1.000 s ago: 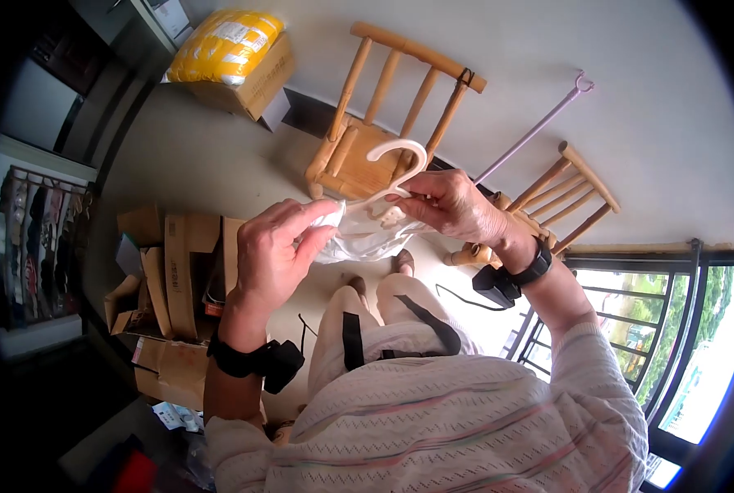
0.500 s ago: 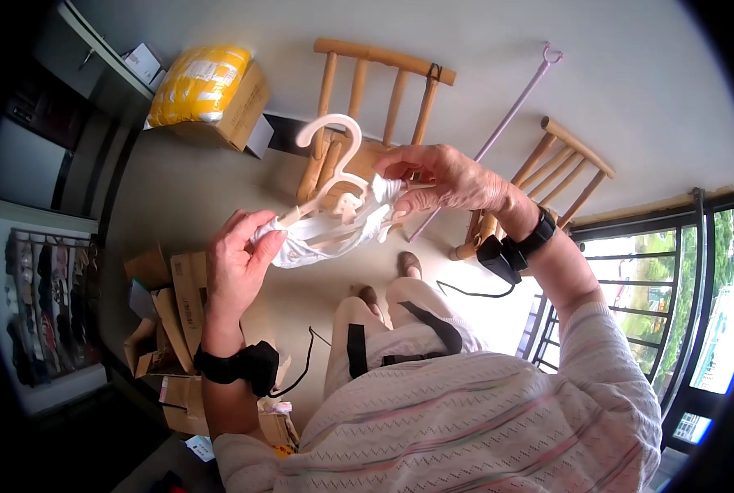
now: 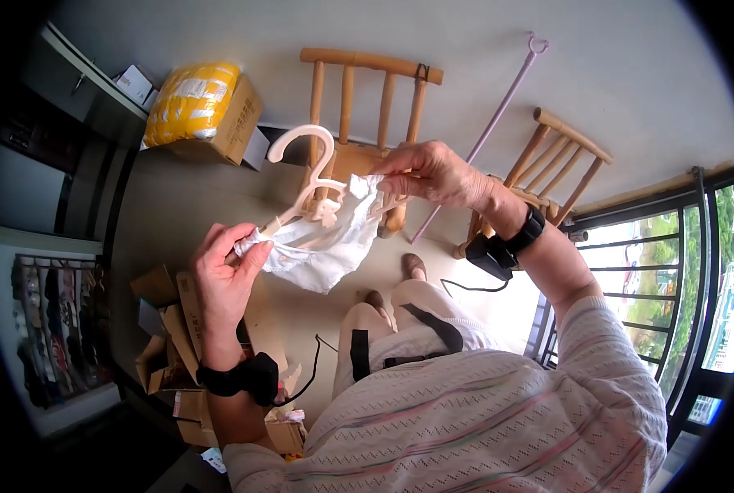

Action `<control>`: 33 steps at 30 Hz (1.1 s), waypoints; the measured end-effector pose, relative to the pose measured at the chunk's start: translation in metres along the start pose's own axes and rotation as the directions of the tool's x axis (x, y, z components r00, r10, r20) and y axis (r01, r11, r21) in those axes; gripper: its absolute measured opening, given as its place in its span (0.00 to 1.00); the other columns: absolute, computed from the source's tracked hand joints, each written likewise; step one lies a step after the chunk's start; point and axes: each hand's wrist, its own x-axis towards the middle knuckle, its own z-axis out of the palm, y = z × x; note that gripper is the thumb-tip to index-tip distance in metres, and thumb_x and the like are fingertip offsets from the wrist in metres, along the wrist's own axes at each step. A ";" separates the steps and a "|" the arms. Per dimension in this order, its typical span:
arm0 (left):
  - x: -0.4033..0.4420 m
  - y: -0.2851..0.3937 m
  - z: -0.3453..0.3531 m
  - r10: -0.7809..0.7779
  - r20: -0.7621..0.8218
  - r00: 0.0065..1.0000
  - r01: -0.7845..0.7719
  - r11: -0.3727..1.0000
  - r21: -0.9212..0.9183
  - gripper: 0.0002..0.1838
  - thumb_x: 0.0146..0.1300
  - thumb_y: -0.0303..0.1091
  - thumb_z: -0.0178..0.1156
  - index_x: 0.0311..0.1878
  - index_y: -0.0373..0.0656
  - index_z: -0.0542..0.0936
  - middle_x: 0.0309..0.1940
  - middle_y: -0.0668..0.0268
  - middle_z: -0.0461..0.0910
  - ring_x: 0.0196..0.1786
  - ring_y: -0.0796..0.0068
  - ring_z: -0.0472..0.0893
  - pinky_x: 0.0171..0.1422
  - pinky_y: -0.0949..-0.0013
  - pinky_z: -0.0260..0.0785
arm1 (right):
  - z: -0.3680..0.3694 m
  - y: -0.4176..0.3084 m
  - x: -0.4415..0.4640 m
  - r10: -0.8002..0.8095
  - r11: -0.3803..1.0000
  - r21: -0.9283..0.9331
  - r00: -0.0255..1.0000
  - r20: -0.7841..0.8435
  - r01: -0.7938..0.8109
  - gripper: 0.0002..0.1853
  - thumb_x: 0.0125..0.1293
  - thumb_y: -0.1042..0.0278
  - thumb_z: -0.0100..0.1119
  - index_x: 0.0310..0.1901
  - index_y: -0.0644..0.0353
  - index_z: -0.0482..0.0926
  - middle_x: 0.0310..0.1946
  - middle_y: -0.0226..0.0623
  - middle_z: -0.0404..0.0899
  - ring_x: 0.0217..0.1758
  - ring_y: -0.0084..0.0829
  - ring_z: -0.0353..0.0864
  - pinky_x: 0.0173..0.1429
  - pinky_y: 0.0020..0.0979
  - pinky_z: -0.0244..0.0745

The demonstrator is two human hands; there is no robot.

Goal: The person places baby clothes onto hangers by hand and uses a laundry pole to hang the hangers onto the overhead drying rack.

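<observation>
A pale pink plastic clothes hanger (image 3: 328, 154) hangs in the air before me, its hook pointing up and a small figure-shaped piece at its middle. A small white garment (image 3: 322, 266) is stretched along it and sags below. At the left end, my left hand (image 3: 225, 267) pinches the garment's edge against the hanger arm between thumb and fingers. My right hand (image 3: 439, 174) has the garment's other upper edge in a pinch, beside the hanger's right arm. The fingers partly hide both ends of the hanger.
Two bamboo chairs (image 3: 372, 59) (image 3: 575, 135) stand by the wall, with a purple pole (image 3: 498, 115) leaning between them. A yellow parcel (image 3: 190, 103) rests on a cardboard box (image 3: 243, 115). Opened cartons (image 3: 188, 316) lie at left; a barred window (image 3: 638, 283) is at right.
The hanger and garment have moved slightly left and down. The garment, bunched before, now hangs more spread out, with its right edge drawn up by my right hand.
</observation>
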 end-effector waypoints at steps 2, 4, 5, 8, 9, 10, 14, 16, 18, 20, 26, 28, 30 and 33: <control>0.000 -0.001 0.001 0.002 -0.024 1.000 -0.002 1.000 0.005 0.11 0.50 0.22 0.66 0.37 0.32 0.77 0.28 0.67 0.70 0.29 0.81 0.71 0.33 0.79 0.65 | 0.001 -0.001 0.001 -0.018 0.999 0.047 1.000 -0.014 0.019 0.12 0.59 0.68 0.60 0.43 0.62 0.79 0.35 0.37 0.79 0.40 0.30 0.78 0.45 0.29 0.75; 0.000 -0.002 0.003 0.003 -0.046 0.999 -0.002 1.000 0.010 0.11 0.50 0.22 0.66 0.37 0.32 0.77 0.28 0.67 0.71 0.29 0.81 0.71 0.32 0.79 0.65 | 0.004 -0.010 0.002 -0.053 0.999 -0.013 0.997 -0.053 0.052 0.11 0.58 0.69 0.61 0.43 0.62 0.79 0.35 0.38 0.79 0.40 0.32 0.78 0.45 0.29 0.75; 0.000 -0.004 0.004 -0.037 -0.056 0.998 0.035 0.999 -0.035 0.11 0.50 0.22 0.66 0.36 0.32 0.77 0.28 0.67 0.71 0.29 0.81 0.71 0.32 0.80 0.65 | 0.006 -0.014 0.003 -0.091 0.994 -0.075 0.991 -0.093 0.084 0.11 0.58 0.69 0.61 0.42 0.62 0.79 0.35 0.38 0.79 0.40 0.33 0.78 0.44 0.30 0.75; 0.000 -0.005 0.005 -0.035 -0.078 0.996 0.034 0.999 -0.017 0.10 0.50 0.22 0.66 0.36 0.32 0.77 0.28 0.67 0.71 0.29 0.81 0.71 0.32 0.79 0.66 | 0.011 -0.011 0.006 -0.132 0.986 -0.123 0.977 -0.170 0.112 0.08 0.58 0.69 0.61 0.40 0.58 0.81 0.35 0.35 0.81 0.42 0.31 0.78 0.47 0.30 0.75; -0.001 -0.005 0.006 0.005 -0.087 0.996 -0.001 0.999 0.048 0.10 0.49 0.22 0.67 0.35 0.33 0.77 0.28 0.66 0.71 0.29 0.80 0.72 0.32 0.79 0.66 | 0.012 -0.011 0.006 -0.132 0.986 -0.123 0.977 -0.170 0.112 0.08 0.58 0.69 0.61 0.40 0.58 0.81 0.35 0.35 0.81 0.42 0.31 0.78 0.47 0.30 0.75; 0.000 -0.002 0.007 0.003 -0.087 0.996 0.001 0.999 0.048 0.10 0.49 0.22 0.67 0.35 0.33 0.77 0.28 0.66 0.71 0.29 0.80 0.72 0.32 0.79 0.66 | 0.013 -0.010 0.005 -0.167 0.978 -0.159 0.962 -0.215 0.134 0.08 0.57 0.69 0.61 0.39 0.57 0.81 0.35 0.34 0.81 0.41 0.31 0.78 0.47 0.30 0.75; 0.000 0.003 0.006 0.036 -0.118 0.992 -0.020 0.991 0.134 0.11 0.48 0.22 0.67 0.35 0.34 0.77 0.28 0.65 0.72 0.29 0.77 0.73 0.32 0.76 0.66 | 0.009 -0.008 0.006 -0.273 0.949 -0.252 0.897 -0.348 0.191 0.08 0.57 0.69 0.62 0.39 0.56 0.82 0.36 0.33 0.81 0.41 0.30 0.78 0.48 0.29 0.74; -0.002 0.000 0.004 0.077 -0.126 0.989 -0.052 0.980 0.191 0.11 0.48 0.22 0.67 0.35 0.34 0.77 0.28 0.65 0.72 0.29 0.77 0.73 0.32 0.76 0.66 | 0.005 -0.003 0.003 -0.266 0.955 -0.227 0.886 -0.379 0.190 0.07 0.57 0.70 0.62 0.38 0.55 0.82 0.35 0.32 0.81 0.39 0.30 0.77 0.47 0.29 0.73; -0.004 -0.004 0.003 0.063 -0.175 0.983 -0.036 0.987 0.155 0.11 0.48 0.23 0.67 0.35 0.34 0.77 0.28 0.66 0.72 0.30 0.77 0.73 0.33 0.76 0.66 | 0.002 0.002 -0.001 -0.136 0.966 -0.257 0.914 -0.381 0.037 0.07 0.57 0.70 0.62 0.38 0.55 0.82 0.32 0.31 0.80 0.35 0.28 0.76 0.44 0.29 0.74; -0.004 -0.004 0.007 0.054 -0.178 0.983 -0.032 0.992 0.122 0.11 0.48 0.23 0.67 0.35 0.34 0.77 0.28 0.66 0.72 0.30 0.77 0.73 0.33 0.76 0.66 | 0.005 0.000 -0.003 0.040 0.991 -0.106 0.923 -0.382 -0.086 0.07 0.58 0.69 0.61 0.38 0.55 0.82 0.29 0.31 0.78 0.33 0.26 0.75 0.39 0.26 0.74; -0.001 -0.001 0.010 0.062 -0.227 0.972 -0.036 0.993 0.114 0.10 0.48 0.24 0.68 0.34 0.34 0.77 0.27 0.66 0.72 0.29 0.78 0.72 0.34 0.77 0.65 | 0.010 -0.012 -0.009 0.197 0.963 -0.083 0.878 -0.437 -0.257 0.11 0.58 0.69 0.60 0.43 0.53 0.79 0.30 0.32 0.77 0.34 0.27 0.75 0.37 0.26 0.74; 0.000 0.000 0.010 0.072 -0.234 0.970 -0.044 0.991 0.126 0.10 0.48 0.24 0.68 0.34 0.34 0.77 0.27 0.66 0.72 0.29 0.78 0.72 0.34 0.77 0.65 | 0.014 -0.009 -0.012 -0.035 0.903 -0.401 0.905 -0.423 -0.153 0.13 0.56 0.66 0.62 0.45 0.52 0.77 0.33 0.32 0.77 0.36 0.29 0.76 0.39 0.28 0.74; -0.001 0.000 0.009 0.052 -0.222 0.974 -0.029 0.994 0.109 0.10 0.48 0.24 0.68 0.33 0.34 0.77 0.27 0.66 0.72 0.29 0.79 0.72 0.34 0.78 0.65 | 0.010 -0.018 -0.007 -0.219 0.808 -0.585 0.885 -0.412 -0.072 0.14 0.55 0.64 0.63 0.45 0.51 0.77 0.34 0.33 0.77 0.37 0.31 0.76 0.39 0.30 0.74; -0.003 -0.001 0.009 0.025 -0.202 0.979 -0.010 0.997 0.073 0.11 0.48 0.25 0.69 0.33 0.33 0.77 0.27 0.67 0.72 0.29 0.79 0.72 0.33 0.78 0.65 | 0.005 -0.009 -0.002 -0.331 0.753 -0.653 0.904 -0.271 0.080 0.17 0.54 0.62 0.64 0.47 0.53 0.77 0.38 0.35 0.78 0.40 0.34 0.77 0.41 0.31 0.75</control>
